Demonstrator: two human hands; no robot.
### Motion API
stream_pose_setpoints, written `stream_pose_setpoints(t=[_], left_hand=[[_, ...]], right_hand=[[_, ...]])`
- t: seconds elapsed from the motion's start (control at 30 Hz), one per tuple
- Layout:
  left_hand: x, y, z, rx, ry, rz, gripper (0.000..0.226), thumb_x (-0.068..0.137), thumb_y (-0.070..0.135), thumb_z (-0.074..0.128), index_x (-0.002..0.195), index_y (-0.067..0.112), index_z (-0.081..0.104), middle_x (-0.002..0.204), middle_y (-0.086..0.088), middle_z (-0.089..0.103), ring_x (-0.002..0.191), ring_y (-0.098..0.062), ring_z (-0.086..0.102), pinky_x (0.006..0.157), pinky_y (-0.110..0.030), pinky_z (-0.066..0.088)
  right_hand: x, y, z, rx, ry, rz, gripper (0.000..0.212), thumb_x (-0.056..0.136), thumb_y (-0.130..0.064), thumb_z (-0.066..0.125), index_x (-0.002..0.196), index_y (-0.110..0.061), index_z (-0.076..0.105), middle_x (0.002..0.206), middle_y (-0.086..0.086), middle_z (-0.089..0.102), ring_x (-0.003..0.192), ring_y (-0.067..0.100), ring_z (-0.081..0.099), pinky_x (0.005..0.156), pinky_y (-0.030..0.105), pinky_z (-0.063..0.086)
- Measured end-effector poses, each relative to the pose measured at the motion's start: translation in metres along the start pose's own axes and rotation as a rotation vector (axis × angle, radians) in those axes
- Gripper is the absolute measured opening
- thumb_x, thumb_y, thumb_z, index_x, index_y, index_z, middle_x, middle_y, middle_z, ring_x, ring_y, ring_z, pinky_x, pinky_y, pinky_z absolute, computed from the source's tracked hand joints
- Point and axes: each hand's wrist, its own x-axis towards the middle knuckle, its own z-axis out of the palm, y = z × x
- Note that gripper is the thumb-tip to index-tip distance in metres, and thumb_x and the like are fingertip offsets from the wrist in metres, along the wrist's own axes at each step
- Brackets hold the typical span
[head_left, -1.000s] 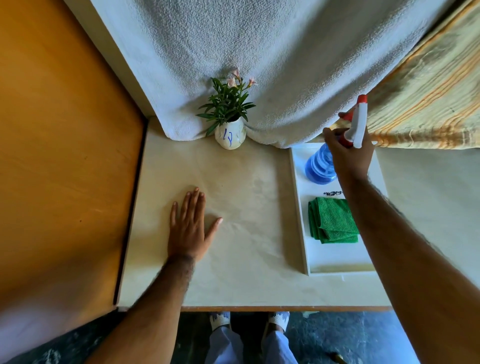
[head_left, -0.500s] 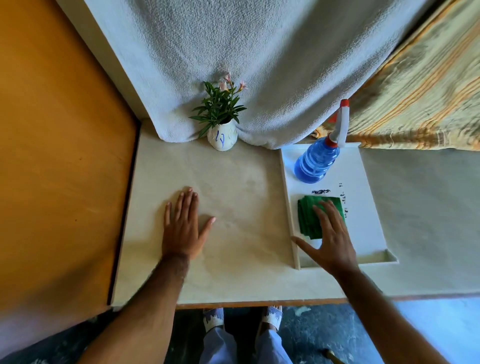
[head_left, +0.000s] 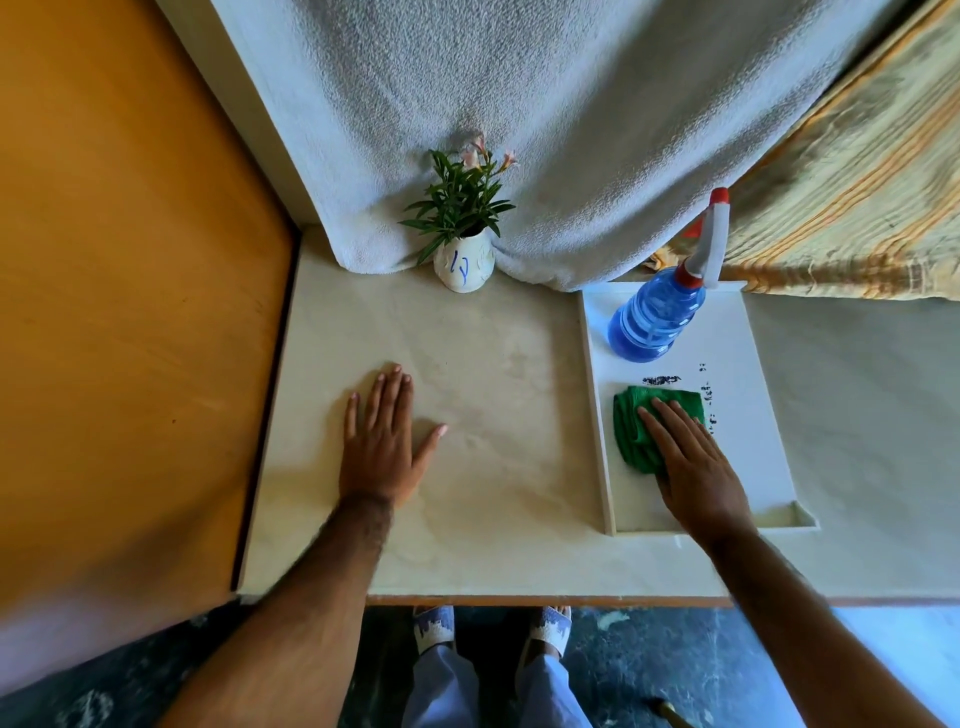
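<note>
A folded green cloth (head_left: 631, 426) lies in a white tray (head_left: 748, 415) on the right side of a pale stone tabletop (head_left: 493, 389). My right hand (head_left: 691, 462) lies flat on the cloth with straight fingers and covers its right part. A blue spray bottle (head_left: 654, 317) with a white and red trigger head stands upright at the tray's far end, free of any hand. My left hand (head_left: 382, 441) rests flat on the tabletop, fingers spread, holding nothing.
A small white vase with a green plant (head_left: 465, 260) stands at the back of the table against a hanging grey towel (head_left: 545, 130). An orange door panel (head_left: 130, 286) borders the left. A striped yellow fabric (head_left: 857, 208) hangs at the right. Feet in sandals (head_left: 493, 629) show below the table edge.
My right hand let go of the spray bottle, left it standing in the tray, came back and settled flat on the green cloth. My left hand stayed put.
</note>
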Motion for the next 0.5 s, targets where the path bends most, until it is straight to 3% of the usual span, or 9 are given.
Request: stream_pose_setpoints(t=[0.13,0.2,0.3,0.4,0.5], left_hand=[[-0.001,0.002,-0.004,0.001,-0.013,-0.006,0.081,0.099,0.065,0.039,0.159,0.01,0.035,0.169,-0.009,0.034,0.155,-0.026,0.035,0.125,-0.058,0.03],[-0.001,0.003,-0.006,-0.004,-0.02,-0.011,0.081,0.099,0.065,0.039,0.159,0.01,0.035,0.169,-0.009,0.034,0.155,-0.026,0.034,0.125,-0.058,0.031],[0.0,0.003,-0.008,-0.003,-0.049,-0.011,0.082,0.099,0.065,0.038,0.16,0.01,0.033,0.17,-0.008,0.032,0.156,-0.026,0.032,0.126,-0.058,0.029],[0.001,0.002,-0.008,-0.008,-0.094,-0.017,0.084,0.099,0.066,0.032,0.161,0.011,0.029,0.171,-0.007,0.028,0.158,-0.025,0.028,0.128,-0.057,0.026],[0.001,0.0,-0.007,-0.005,-0.102,-0.013,0.084,0.099,0.067,0.031,0.161,0.011,0.028,0.171,-0.008,0.028,0.157,-0.026,0.03,0.127,-0.058,0.026]], right_hand=[[0.009,-0.009,-0.009,0.003,0.045,0.103,0.07,0.075,0.009,0.079,0.141,-0.006,0.059,0.143,0.014,0.061,0.123,0.037,0.065,0.086,0.052,0.06],[0.014,-0.016,-0.019,0.037,0.032,0.185,0.073,0.069,0.011,0.078,0.138,-0.008,0.061,0.139,0.012,0.064,0.109,0.037,0.071,0.075,0.048,0.063],[0.029,-0.034,-0.034,0.122,0.161,0.13,0.068,0.072,0.012,0.069,0.137,-0.008,0.06,0.141,0.011,0.063,0.118,0.035,0.067,0.085,0.044,0.061],[0.065,-0.072,-0.044,0.163,0.301,-0.165,0.042,0.097,-0.003,0.048,0.137,-0.004,0.062,0.144,0.016,0.06,0.134,0.034,0.056,0.109,0.044,0.049],[0.117,-0.118,-0.045,0.135,0.281,-0.46,0.04,0.107,-0.013,0.037,0.138,-0.003,0.061,0.144,0.019,0.059,0.137,0.038,0.052,0.114,0.051,0.043]])
